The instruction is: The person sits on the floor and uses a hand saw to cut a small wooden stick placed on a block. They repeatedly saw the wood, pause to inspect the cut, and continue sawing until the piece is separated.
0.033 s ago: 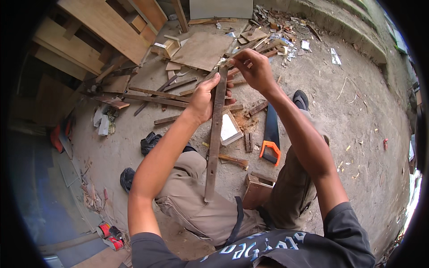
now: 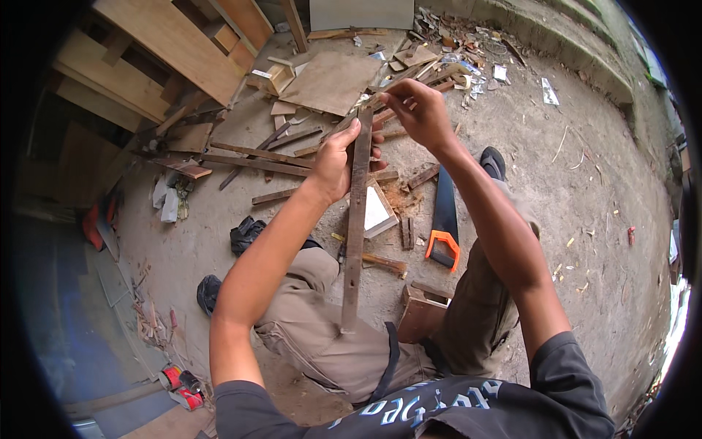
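My left hand (image 2: 338, 162) is wrapped round a long dark wooden strip (image 2: 356, 219) near its far end. The strip slants down toward my lap, its near end over my left thigh, with small holes or marks along its face. Just beyond its far end, to the right, my right hand (image 2: 419, 110) is closed in a pinch. Whatever its fingertips hold, if anything, is too small to make out. Below the hands lie a white-faced box (image 2: 379, 211), a wooden-handled tool (image 2: 384, 263) partly behind the strip, and a handsaw (image 2: 444, 212) with an orange and black handle.
A small wooden box (image 2: 424, 311) stands between my legs. Several wooden strips (image 2: 256, 162) and a flat board (image 2: 333, 82) are scattered ahead. Wooden furniture (image 2: 164, 51) rises at the far left. Scraps (image 2: 468, 66) litter the far ground near a concrete step (image 2: 548, 44).
The strip's near end has swung slightly to the right. My right hand has drawn a little away from the strip's far end.
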A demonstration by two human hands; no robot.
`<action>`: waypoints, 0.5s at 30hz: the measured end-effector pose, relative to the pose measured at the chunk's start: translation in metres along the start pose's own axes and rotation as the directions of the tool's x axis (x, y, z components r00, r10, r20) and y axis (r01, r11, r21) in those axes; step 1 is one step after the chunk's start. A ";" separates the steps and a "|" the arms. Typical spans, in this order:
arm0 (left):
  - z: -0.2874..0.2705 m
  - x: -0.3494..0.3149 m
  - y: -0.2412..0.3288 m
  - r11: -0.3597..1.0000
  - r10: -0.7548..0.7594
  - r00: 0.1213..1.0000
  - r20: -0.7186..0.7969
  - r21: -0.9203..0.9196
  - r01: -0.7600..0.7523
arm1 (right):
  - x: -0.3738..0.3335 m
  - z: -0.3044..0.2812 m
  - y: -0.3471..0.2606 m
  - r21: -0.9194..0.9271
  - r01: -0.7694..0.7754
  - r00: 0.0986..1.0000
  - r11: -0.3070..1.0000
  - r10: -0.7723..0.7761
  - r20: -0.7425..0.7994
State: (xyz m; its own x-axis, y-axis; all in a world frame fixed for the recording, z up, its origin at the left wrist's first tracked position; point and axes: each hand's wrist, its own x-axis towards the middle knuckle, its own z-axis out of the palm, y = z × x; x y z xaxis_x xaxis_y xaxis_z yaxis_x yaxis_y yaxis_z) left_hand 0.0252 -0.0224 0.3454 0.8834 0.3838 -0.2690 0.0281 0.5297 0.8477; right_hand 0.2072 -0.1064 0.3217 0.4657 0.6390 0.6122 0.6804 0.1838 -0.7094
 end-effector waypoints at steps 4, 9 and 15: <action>-0.003 0.013 0.009 0.998 0.067 0.994 -0.090 0.007 -0.067 | 0.007 0.000 -0.008 -0.025 -0.349 0.931 0.937 0.350 0.106; -0.007 0.025 0.025 0.987 0.134 0.974 -0.182 -0.061 -0.147 | 0.003 0.015 0.002 0.230 -0.285 0.930 0.931 0.210 0.301; -0.046 0.026 0.050 0.927 0.258 0.866 -0.429 -0.143 -0.347 | -0.014 0.019 -0.030 0.207 -0.556 0.707 0.805 0.327 0.627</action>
State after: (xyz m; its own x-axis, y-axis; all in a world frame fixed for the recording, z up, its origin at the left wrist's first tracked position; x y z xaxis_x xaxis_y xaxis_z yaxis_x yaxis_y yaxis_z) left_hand 0.0284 0.0488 0.3594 0.5714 0.7933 -0.2102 -0.3476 0.4660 0.8137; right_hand 0.1694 -0.1065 0.3275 0.1969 0.9802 -0.0180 0.1719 -0.0526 -0.9837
